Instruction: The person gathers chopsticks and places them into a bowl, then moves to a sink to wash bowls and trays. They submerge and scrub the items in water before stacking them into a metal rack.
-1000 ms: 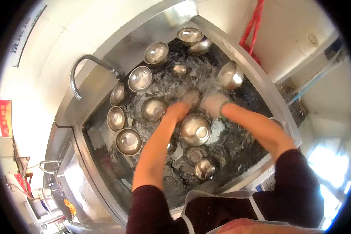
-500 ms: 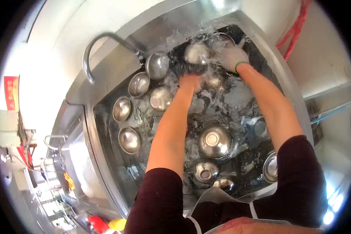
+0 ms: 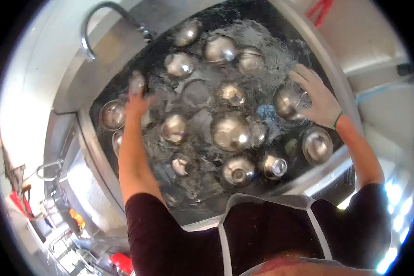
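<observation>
My left hand (image 3: 139, 102) is at the left side of the water-filled sink, its thumb held out to the right. A small, blurred silvery shape (image 3: 137, 83) shows at its fingertips; what it is I cannot tell. A metal bowl (image 3: 112, 115) floats just left of that wrist. My right hand (image 3: 321, 99), in a pale glove with a green band at the wrist, is spread open over the sink's right side. Between its thumb and fingers, a rounded metal bowl (image 3: 289, 100) shows in the water. Below it lies another metal bowl (image 3: 317, 145).
Several more metal bowls, some upside down, fill the middle, among them a large bowl (image 3: 231, 132) and an upturned bowl (image 3: 220, 48). A curved faucet (image 3: 110, 5) rises at the upper left. The metal sink rim (image 3: 303, 32) borders the right side.
My hands have moved apart: the left towards the sink's left side, the right down and to the right. The bowls have shifted about in the stirred water, and the view has moved.
</observation>
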Demonstrator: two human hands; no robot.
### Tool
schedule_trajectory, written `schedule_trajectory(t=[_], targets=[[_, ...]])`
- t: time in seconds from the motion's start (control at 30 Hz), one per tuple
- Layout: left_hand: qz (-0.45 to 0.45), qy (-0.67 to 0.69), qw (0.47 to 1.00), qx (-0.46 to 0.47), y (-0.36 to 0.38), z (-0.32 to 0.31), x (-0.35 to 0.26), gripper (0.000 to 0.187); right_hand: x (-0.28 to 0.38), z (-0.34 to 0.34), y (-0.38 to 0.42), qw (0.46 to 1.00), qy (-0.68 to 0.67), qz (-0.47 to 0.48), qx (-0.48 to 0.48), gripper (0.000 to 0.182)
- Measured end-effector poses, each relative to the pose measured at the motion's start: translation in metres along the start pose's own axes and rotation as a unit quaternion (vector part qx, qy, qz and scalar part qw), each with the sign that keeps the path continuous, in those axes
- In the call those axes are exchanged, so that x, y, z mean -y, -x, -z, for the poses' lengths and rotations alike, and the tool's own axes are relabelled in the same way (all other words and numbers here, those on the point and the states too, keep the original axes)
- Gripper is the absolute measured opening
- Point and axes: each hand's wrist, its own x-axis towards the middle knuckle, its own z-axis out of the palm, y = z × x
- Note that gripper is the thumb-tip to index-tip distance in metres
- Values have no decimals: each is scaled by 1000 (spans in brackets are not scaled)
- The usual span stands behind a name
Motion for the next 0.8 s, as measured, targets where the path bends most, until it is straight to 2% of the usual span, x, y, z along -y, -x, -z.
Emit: schedule_trajectory(t=[0.03,0.1,0.13,0.17,0.23,0.27,0.3,0.37,0.4,0.47,0.5,0.53,0.57,0.6,0.63,0.67,0.7,0.73,0.8], targets=[[11,28,997,75,-1,-40,5,94,-1,-12,34,992,101,-69,6,59],[-33,22,979,198,51,-37,-28,91,15,-22,63,961,62,-223,154,78],[-92,-33,980,173,73,-47,-35,85,24,-27,78,927,59,-293,226,88],[-147,-90,975,140,95,-56,-42,80,23,-45,79,909,-19,-312,277,94],[-120,-75,987,76,81,-124,-38,63,30,-85,69,880,-108,-347,307,75],[-87,70,990,85,93,-124,-52,58,34,-105,59,867,-141,-364,309,65],[-55,214,971,86,107,-123,-66,53,39,-117,45,860,-160,-376,305,56],[-61,274,948,150,156,-51,-85,51,57,-129,17,846,-189,-400,297,40],[-126,351,923,98,168,-38,-83,47,66,-125,2,847,-185,-402,295,35],[-205,177,944,191,159,13,-84,41,87,-103,-22,876,-154,-376,259,32],[-168,174,962,123,155,38,-91,39,95,-87,-34,909,-126,-341,202,36],[-131,169,975,56,151,60,-100,37,100,-70,-44,951,-106,-273,102,38],[-160,168,971,-59,140,81,-114,38,104,-53,-54,977,-69,-201,3,41],[-186,166,953,-175,126,97,-131,38,97,-47,-77,987,-81,-133,-44,40],[-267,179,923,-209,108,108,-148,38,88,-43,-105,990,-92,-62,-88,39],[-346,191,886,-241,88,115,-166,38,88,-45,-133,995,-55,-44,-74,37],[-343,292,889,-76,57,93,-186,43,92,-70,-155,997,-33,-40,-56,36],[-329,380,860,91,22,59,-201,49,96,-96,-177,999,-12,-35,-39,37],[-262,205,943,5,17,9,-196,65,89,-158,-193,996,-43,-73,40,44]])
